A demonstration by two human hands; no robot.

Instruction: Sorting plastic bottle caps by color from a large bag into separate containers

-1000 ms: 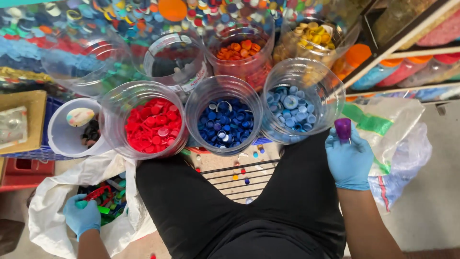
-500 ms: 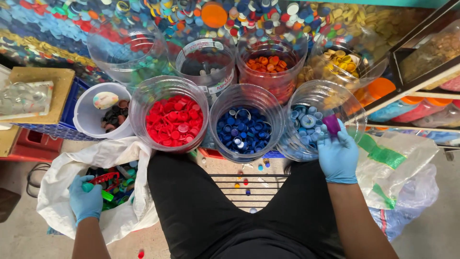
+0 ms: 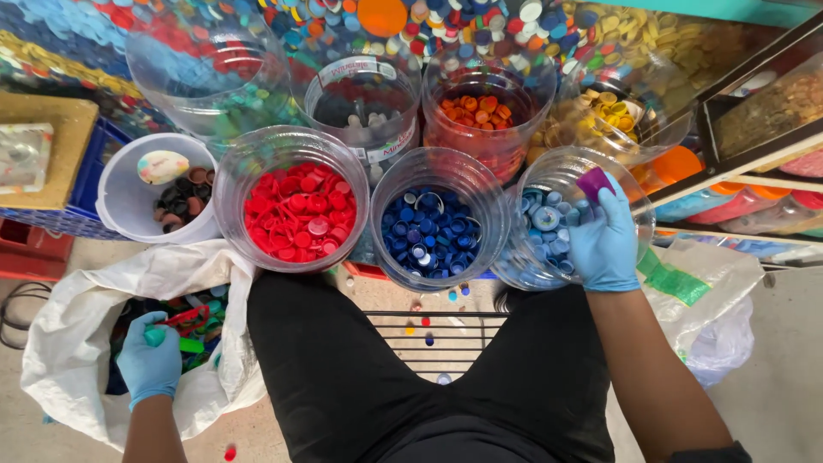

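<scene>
Hands, head view: right hand (image 3: 605, 243) gloved blue, pinched on a purple cap (image 3: 594, 183) at the fingertips, held over the mouth of the light-blue cap jar (image 3: 549, 225); left hand (image 3: 150, 363) gloved blue, down inside the white sack (image 3: 73, 343), closed round a small green piece, kind not clear.
Purple cap: small moulded plastic, judged light, stiff, smooth-walled; likely slippery against glove; best pinched across the rim from opposite sides.
Sack contents: mixed loose caps (image 3: 193, 330), judged light, prone to shift and spill when scooped.
Jars nearby: red cap jar (image 3: 296, 214), dark-blue cap jar (image 3: 431, 230), orange cap jar (image 3: 476, 111), yellow cap jar (image 3: 610, 107); clear, thin-walled, upright, rims touching or just beside one another.
Floor: stray caps lying between the legs.
</scene>
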